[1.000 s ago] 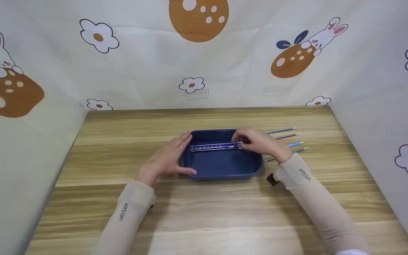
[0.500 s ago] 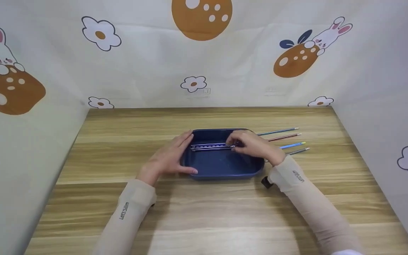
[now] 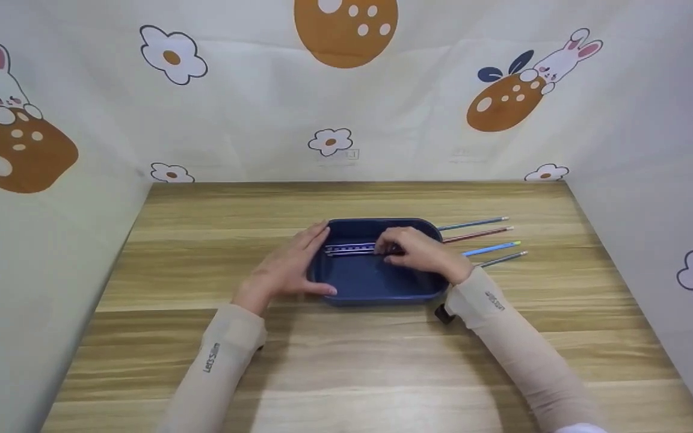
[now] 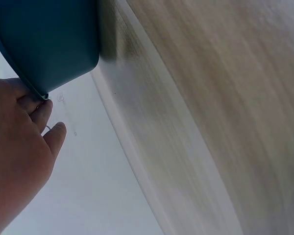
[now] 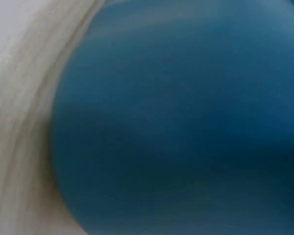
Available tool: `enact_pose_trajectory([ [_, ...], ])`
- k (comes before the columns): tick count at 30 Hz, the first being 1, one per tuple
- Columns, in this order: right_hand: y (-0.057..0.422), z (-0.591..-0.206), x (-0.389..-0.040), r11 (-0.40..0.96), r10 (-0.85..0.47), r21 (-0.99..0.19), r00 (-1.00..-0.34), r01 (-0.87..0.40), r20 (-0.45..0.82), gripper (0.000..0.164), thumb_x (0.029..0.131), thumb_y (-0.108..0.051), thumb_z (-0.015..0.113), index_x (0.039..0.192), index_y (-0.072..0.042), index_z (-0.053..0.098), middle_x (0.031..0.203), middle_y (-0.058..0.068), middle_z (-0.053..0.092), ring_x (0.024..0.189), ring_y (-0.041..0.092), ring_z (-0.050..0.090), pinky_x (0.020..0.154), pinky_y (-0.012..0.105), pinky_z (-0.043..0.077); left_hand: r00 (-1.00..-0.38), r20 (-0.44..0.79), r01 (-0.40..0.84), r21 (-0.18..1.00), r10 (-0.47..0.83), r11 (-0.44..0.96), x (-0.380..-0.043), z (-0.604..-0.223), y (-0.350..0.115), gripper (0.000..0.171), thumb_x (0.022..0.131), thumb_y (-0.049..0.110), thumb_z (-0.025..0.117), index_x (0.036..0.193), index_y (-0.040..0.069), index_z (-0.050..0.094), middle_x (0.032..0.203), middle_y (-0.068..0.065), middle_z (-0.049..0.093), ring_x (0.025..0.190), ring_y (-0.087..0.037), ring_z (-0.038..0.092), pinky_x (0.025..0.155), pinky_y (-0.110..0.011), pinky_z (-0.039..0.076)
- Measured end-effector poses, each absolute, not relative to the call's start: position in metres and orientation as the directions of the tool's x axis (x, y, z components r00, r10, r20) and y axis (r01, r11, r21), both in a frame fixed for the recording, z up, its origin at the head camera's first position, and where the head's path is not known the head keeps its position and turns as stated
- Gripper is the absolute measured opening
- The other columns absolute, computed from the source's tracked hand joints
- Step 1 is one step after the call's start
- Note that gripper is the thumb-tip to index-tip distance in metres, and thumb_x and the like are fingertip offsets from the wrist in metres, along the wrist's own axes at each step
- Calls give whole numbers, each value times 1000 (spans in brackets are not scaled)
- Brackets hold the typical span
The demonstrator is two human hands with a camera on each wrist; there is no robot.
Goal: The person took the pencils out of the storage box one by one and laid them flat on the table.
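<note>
A dark blue rectangular box [image 3: 376, 282], uncovered at the top, stands on the wooden table. Inside it, several slim purple and silver pencils [image 3: 349, 249] lie side by side, pointing left to right. My left hand [image 3: 283, 264] rests along the box's left end, fingers straight at the far corner and thumb on the near rim. The left wrist view has fingertips [image 4: 41, 115] right at the box rim. My right hand [image 3: 421, 251] reaches into the box with curled fingers and pinches the pencils, hiding their right ends. In the right wrist view, the blurred box wall [image 5: 176, 117] fills most of the frame.
Right of the box, several pencils lie on the table: a teal one [image 3: 473, 223], a red one [image 3: 479, 234], a blue one [image 3: 492, 248] and a dark one [image 3: 504, 259]. Printed cloth walls [image 3: 250, 120] enclose the table [image 3: 382, 373] at the back and sides.
My right hand has slid left along the pencils in the box, covering their right ends and uncovering more of the pencils on the table. My left hand has stayed at the box's left end.
</note>
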State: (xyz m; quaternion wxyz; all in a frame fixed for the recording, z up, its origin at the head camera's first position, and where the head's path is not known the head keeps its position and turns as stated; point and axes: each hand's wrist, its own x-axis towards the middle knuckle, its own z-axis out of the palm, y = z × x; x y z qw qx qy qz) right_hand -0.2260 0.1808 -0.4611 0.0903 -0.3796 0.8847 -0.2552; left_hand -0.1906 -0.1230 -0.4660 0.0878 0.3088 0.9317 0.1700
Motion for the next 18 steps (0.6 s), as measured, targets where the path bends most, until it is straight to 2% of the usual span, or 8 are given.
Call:
enact_pose_trajectory([
  [6, 177, -467, -228, 584, -710, -533, -703, -613, 31, 18, 91, -7, 69, 109, -8, 70, 109, 8, 70, 100, 22, 65, 90, 40, 57, -794, -66, 541, 379, 605, 751, -191, -466, -122, 122, 74, 72, 72, 161, 11, 13, 170, -4, 5, 157, -25, 9, 129, -44, 16],
  [11, 176, -472, -229, 610, -701, -514, -713, -603, 4, 21, 91, -8, 68, 112, -8, 69, 115, 7, 68, 107, 23, 64, 95, 42, 56, -785, -50, 560, 370, 618, 741, -191, -465, -123, 122, 74, 73, 70, 161, 9, 14, 170, -7, 8, 157, -27, 11, 129, -44, 17],
  [18, 174, -475, -228, 636, -692, -495, -721, -592, -27, 23, 90, -6, 69, 113, -9, 69, 114, 7, 68, 105, 23, 64, 93, 40, 57, -792, -55, 550, 369, 609, 749, -191, -466, -123, 122, 74, 73, 71, 161, 10, 13, 170, -5, 6, 157, -25, 10, 129, -44, 17],
])
